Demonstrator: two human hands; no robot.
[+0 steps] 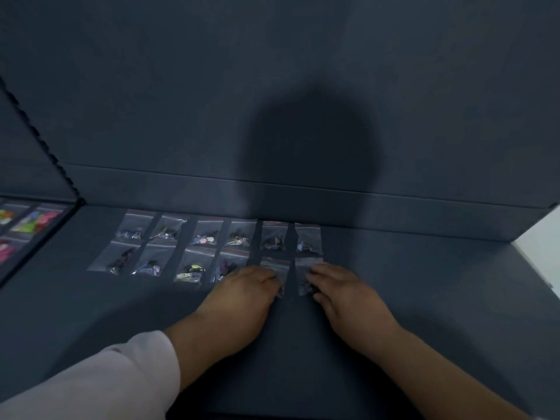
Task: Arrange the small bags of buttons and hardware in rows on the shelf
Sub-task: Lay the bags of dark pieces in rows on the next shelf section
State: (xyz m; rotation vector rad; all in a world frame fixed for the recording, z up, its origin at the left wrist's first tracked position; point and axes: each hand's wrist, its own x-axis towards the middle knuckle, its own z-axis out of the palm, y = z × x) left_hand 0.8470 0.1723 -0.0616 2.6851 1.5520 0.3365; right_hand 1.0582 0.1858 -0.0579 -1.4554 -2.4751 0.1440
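Several small clear bags of buttons and hardware lie in two rows on the dark shelf (424, 283). The back row runs from a bag at the left (133, 228) to one at the right (308, 239). In the front row, my left hand (242, 294) lies on the fifth bag (274, 266), fingertips curled at its lower edge. My right hand (342, 294) rests on the sixth bag (306, 272) with fingers bent onto it. Whether either hand pinches its bag is not visible.
A dark back wall (272, 86) rises behind the rows, with a head shadow cast on it. A neighbouring compartment at far left holds bags of bright coloured pieces (33, 221). The shelf's right end (533, 259) meets a pale surface.
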